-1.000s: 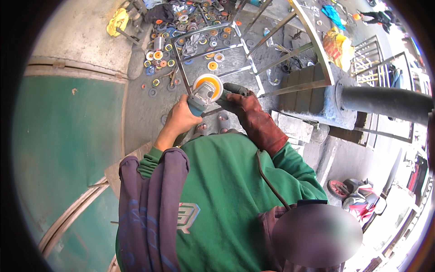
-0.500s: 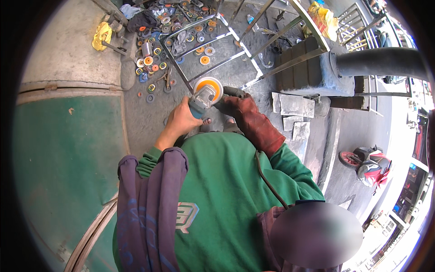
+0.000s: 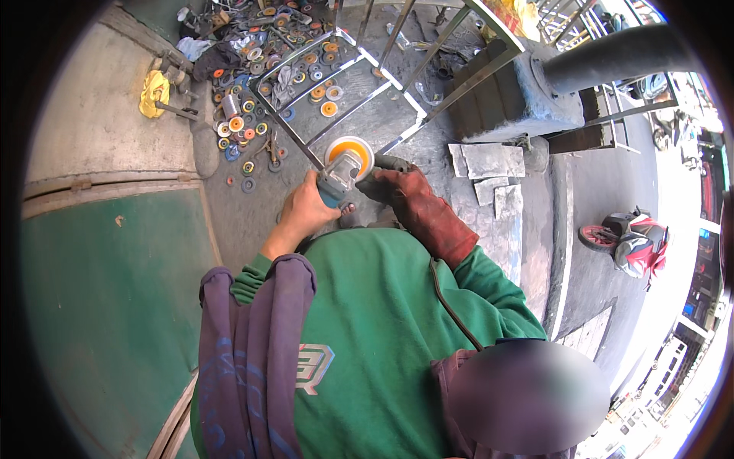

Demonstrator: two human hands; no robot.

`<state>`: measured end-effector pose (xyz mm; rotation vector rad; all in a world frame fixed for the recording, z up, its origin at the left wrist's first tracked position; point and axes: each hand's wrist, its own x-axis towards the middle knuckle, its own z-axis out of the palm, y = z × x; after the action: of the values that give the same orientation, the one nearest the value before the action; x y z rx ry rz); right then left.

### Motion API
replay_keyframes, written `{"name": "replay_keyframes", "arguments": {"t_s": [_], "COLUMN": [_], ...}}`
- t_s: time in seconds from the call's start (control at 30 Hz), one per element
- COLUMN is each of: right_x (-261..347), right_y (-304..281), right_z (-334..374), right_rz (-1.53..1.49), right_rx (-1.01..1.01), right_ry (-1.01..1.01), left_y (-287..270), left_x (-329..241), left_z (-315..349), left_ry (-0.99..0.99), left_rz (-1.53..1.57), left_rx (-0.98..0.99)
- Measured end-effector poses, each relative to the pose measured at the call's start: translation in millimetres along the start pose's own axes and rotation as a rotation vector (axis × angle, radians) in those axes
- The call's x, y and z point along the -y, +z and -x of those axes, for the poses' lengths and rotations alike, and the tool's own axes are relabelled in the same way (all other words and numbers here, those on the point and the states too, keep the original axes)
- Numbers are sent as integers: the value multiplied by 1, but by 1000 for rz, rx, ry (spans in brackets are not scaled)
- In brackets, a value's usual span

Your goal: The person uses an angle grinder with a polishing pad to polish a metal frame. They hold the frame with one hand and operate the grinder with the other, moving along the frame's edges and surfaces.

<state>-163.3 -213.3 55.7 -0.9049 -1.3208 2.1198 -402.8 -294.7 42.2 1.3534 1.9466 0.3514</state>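
Note:
Bare and closed, my left hand grips the blue-green body of an angle grinder. An orange and white disc sits on the grinder's grey head and faces up. My right hand, in a worn red leather glove with darkened fingers, is closed at the grinder's right side, by the disc's edge. Its fingers hide the exact place of that grip. Just beyond the disc stands a shiny metal tube frame, its lower corner close to the disc's far edge; whether they touch, I cannot tell.
Many used discs litter the floor at the far left. A dark box-like block with a thick black pipe stands at the right, near flat grey sheets. A green panel lies left; a red motorcycle is farther right.
The surroundings have shifted and turned a little in view as my head moved. Both hands keep the same hold on the angle grinder, which is tilted slightly differently.

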Motion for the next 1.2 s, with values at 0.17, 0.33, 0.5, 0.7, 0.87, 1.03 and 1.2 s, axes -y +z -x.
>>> {"name": "replay_keyframes", "arguments": {"t_s": [0.17,0.33,0.5,0.7,0.87,1.03,1.2], "right_x": [5,12,17,52,86,143,223], "right_y": [-16,-59,-139,-253,-335,-371,-342], "right_z": [9,23,27,45,46,16,-57], "right_rz": [-190,-85,189,-553,-742,-124,288], "right_rx": [-76,-4,33,-444,-483,-736,-654], "right_ry": [75,13,-198,71,-3,49,-144], "left_y": [16,38,77,152,198,210,204], "left_x": [-17,-45,-77,-116,-166,-224,-259], "left_z": [-9,-26,-51,-85,-132,-189,-216], "left_ry": [58,91,53,73,79,76,147], "left_rz": [-24,-33,38,452,647,652,628], "left_rx": [26,6,-31,-239,-303,-273,-217]}}
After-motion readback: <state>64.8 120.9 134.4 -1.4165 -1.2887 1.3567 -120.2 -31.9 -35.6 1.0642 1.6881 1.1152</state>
